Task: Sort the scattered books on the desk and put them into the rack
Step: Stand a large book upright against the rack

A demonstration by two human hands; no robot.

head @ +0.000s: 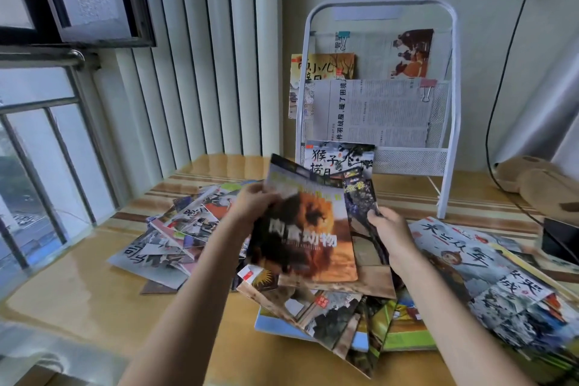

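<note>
My left hand (250, 204) grips the left edge of a lion-cover book (310, 235), held tilted above the desk. My right hand (390, 235) holds the right edge of a dark book (360, 194) just behind it. Several thin books lie scattered below in a pile (329, 316), with more at the left (175, 235) and at the right (488, 273). The white wire rack (451, 97) stands at the back of the desk. It holds clipped newspapers (376, 110), a yellow book (322, 66) and a book with ink lettering (332, 157) in its lowest tier.
The wooden desk (103, 291) meets a window and white vertical blinds on the left. A brown plush toy (539, 182), a black box (560, 238) and a black cable (492, 122) sit at the far right.
</note>
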